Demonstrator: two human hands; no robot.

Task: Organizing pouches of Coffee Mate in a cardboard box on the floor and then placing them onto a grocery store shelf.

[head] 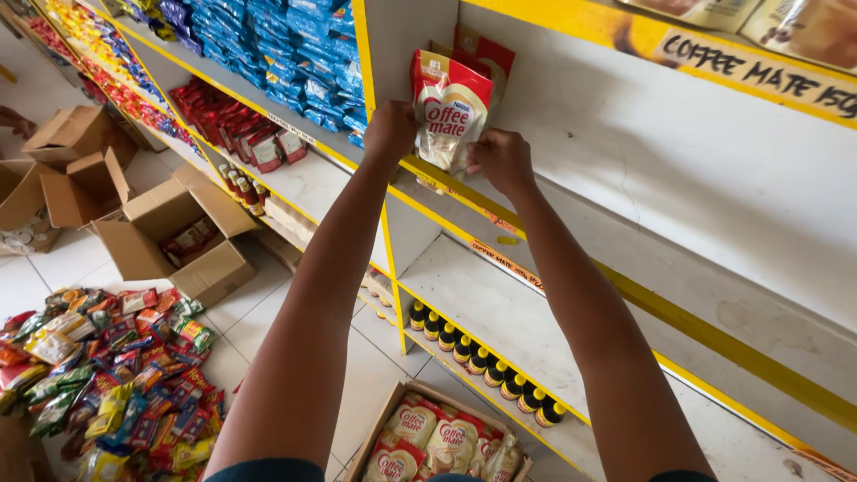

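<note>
Both arms reach up to a white shelf with yellow edging. Left hand closed on the left edge of a cream-and-red pouch; right hand pinches its lower right corner. Pouch stands upright at the shelf's far left end, against the divider, another red pouch just behind. Below, near: open carton of like pouches; a row of dark bottles on the lower shelf. Left floor: heap of snack packets.

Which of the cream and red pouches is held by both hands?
The front pouch upright on the shelf, between left hand and right hand; others lie in the box below.
</note>
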